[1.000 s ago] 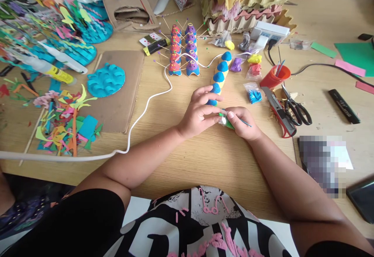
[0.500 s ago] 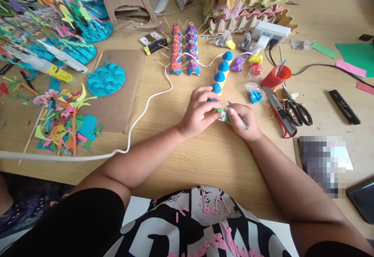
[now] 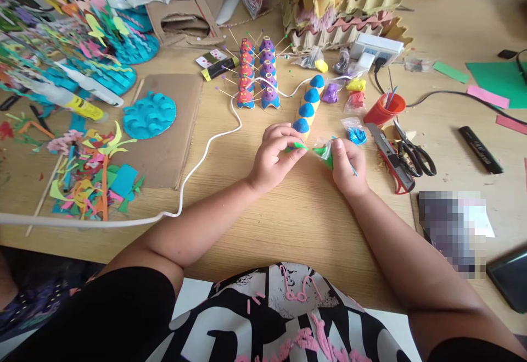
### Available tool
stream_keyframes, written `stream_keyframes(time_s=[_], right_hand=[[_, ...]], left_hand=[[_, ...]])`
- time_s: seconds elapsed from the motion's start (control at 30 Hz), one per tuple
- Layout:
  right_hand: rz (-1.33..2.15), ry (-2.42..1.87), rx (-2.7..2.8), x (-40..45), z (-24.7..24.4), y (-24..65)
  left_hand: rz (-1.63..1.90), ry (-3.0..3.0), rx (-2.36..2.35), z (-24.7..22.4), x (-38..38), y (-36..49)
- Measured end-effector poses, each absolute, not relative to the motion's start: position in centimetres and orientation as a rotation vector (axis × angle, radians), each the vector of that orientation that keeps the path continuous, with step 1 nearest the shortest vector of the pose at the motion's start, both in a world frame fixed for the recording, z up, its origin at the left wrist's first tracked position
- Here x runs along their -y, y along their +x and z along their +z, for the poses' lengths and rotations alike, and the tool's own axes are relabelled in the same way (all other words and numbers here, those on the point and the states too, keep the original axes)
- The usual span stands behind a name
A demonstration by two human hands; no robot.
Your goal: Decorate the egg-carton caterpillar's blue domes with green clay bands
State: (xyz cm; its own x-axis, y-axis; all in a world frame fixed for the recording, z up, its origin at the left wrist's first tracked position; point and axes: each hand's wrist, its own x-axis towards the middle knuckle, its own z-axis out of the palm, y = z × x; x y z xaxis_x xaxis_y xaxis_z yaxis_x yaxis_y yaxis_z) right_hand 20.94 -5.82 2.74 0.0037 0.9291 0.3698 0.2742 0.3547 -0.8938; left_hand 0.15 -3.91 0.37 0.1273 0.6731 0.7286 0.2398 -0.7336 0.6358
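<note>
Where the thumb and forefinger of my left hand meet, I have a small bright green lump of soft clay pinched firmly, its tip poking out past the fingertips toward three o'clock. The other fingers curl above it, and from my distant seat I cannot tell how much clay they hide. Across a narrow gap at three o'clock, my right hand is closed around a crinkled clear plastic bag holding more green clay. Its thumb presses down on the bag, which juts from that grip toward nine o'clock, facing the pinched lump. I have a thin blue stick in the same hand, its end emerging below the thumb toward four o'clock.

At twelve o'clock from the left hand runs a pale yellow egg-carton strip with blue-covered domes; the hand covers its near end, so I cannot tell whether they touch. Just beyond the right hand, near twelve o'clock, lies a small clear bag of blue clay. An orange-red plastic cup stands at one o'clock from that hand, while a red-and-grey utility knife and black-handled scissors lie near it at three o'clock on the light wooden table.
</note>
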Motion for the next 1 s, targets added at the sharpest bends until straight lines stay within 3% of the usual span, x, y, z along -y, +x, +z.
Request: stream_keyframes(time_s=[0.27, 1.0], right_hand=[[0.613, -1.172, 1.268, 5.0, 1.8, 21.4], [0.752, -1.079, 1.628, 5.6, 2.3, 21.1]], left_hand=[[1.716, 1.535, -1.017, -0.4, 2.9, -0.1], [1.432, 1.648, -0.838, 1.6, 4.9, 0.6]])
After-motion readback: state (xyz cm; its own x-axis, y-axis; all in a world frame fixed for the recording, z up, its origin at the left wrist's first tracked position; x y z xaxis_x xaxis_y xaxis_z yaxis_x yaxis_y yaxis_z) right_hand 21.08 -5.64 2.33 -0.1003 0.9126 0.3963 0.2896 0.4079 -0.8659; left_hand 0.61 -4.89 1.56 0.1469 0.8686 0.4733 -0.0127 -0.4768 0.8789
